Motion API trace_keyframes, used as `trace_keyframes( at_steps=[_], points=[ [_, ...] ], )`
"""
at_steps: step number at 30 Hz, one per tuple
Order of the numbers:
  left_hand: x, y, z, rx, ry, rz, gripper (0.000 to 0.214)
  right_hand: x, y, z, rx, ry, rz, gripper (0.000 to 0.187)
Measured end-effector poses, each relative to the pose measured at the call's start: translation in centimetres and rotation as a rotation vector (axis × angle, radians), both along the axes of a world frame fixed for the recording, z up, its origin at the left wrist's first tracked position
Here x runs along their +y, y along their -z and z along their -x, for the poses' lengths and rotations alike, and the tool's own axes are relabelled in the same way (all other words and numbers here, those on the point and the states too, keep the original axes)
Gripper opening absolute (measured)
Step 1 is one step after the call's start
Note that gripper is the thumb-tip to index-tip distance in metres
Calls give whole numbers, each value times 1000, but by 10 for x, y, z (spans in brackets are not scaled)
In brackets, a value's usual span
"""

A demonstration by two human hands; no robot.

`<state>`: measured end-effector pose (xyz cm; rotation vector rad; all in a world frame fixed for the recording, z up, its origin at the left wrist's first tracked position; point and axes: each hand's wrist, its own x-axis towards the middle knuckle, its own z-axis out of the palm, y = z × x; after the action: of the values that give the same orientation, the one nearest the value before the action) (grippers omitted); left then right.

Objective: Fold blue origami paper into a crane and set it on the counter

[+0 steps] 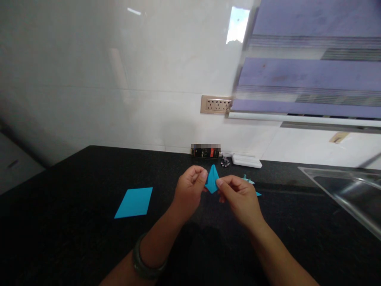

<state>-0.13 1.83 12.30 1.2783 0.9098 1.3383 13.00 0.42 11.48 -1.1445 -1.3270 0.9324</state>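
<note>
Between my two hands, a folded blue paper point(212, 180) is held up above the dark countertop, its narrow point upward and a crease down its middle. My left hand point(190, 186) pinches its left edge with thumb and fingers. On the opposite edge, the thumb and fingers of my right hand point(238, 194) are closed on the same paper. Flat on the counter to the left lies a blue paper sheet point(134, 202). Behind my right hand, some folded blue paper pieces point(249, 180) show in part; the rest of them is hidden.
A phone point(206, 151) leans against the tiled wall, with a dark beaded item point(225, 161) and a white power bank-like block point(246, 161) beside it. A metal sink point(354, 194) is set in at the right. Above are a wall socket point(217, 105) and a purple striped blind point(300, 79).
</note>
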Motion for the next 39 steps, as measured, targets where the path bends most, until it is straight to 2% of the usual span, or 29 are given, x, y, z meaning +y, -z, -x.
trace_keyframes(
  at_steps=[10, 23, 27, 33, 39],
  points=[
    [1, 0, 2, -78, 23, 118, 22, -3, -5, 1, -82, -11, -2, 21],
    [1, 3, 0, -31, -80, 33, 20, 1, 3, -1, 103, -122, 32, 22],
    [2, 5, -1, -22, -98, 28, 21, 0, 1, 0, 104, -140, 55, 21],
    [1, 6, -2, -29, -27, 58, 21, 0, -3, -2, 28, -115, 50, 20],
    [1, 9, 1, -5, 74, 44, 21, 4, -2, -5, 122, -93, 48, 19]
  ],
)
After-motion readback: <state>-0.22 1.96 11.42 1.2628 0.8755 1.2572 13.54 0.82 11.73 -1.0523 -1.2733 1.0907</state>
